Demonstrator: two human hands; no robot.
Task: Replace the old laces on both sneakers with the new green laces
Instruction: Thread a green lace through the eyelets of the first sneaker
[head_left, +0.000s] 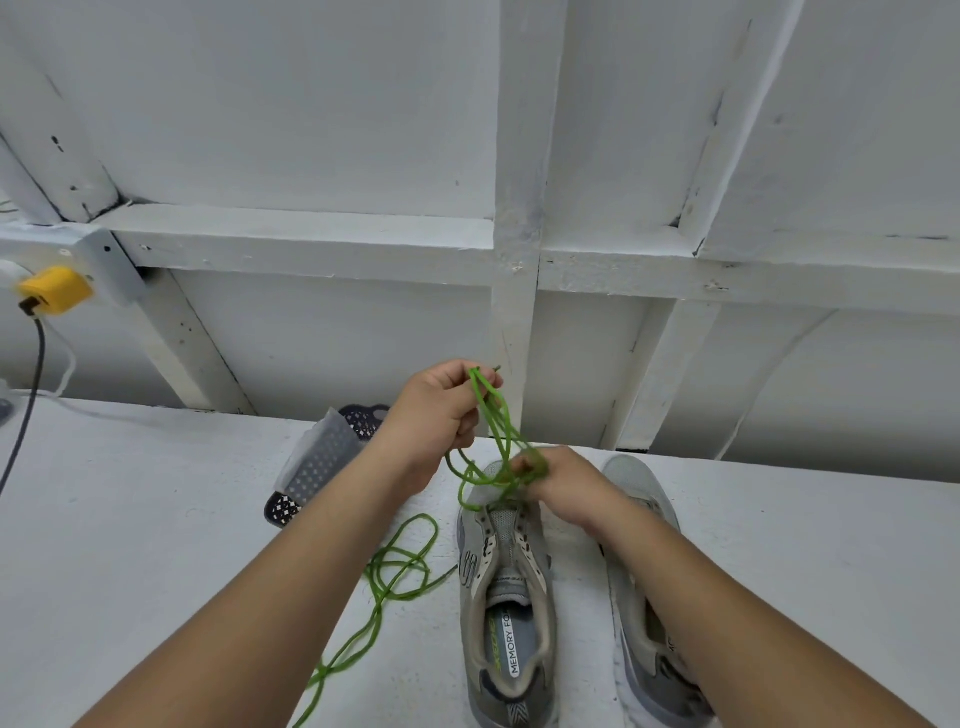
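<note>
1. White-painted table (156, 519) carried everything, with a white framed wall (311, 130) rising behind it.
2. Grey left sneaker (506, 597) stood on the table with its toe toward the wall; its eyelets looked bare of any lace, and its insole print faced up.
3. Right of that sneaker and close beside it stood the second grey sneaker (631, 488), largely covered by the right forearm.
4. Left of the left sneaker and farther back lay a dark perforated sandal (317, 467), partly under a pale sheet.
5. Just left of the left sneaker a loose green lace (395, 566) sprawled on the table, trailing toward the near edge.
6. Above the left sneaker's toe the left hand (441, 410) was raised, its fingers curled and pinching one end of a second green lace (493, 415) — strands hung down from it in loops.
7. Lower, right over the toe of the left sneaker, the right hand (566, 483) was closed on the bunched lower part of the same lace.
8. Far left of the sneaker, against the wall, sat a yellow plug (54, 288) with a dark cable (31, 395) hanging down — well apart from the shoes.
</note>
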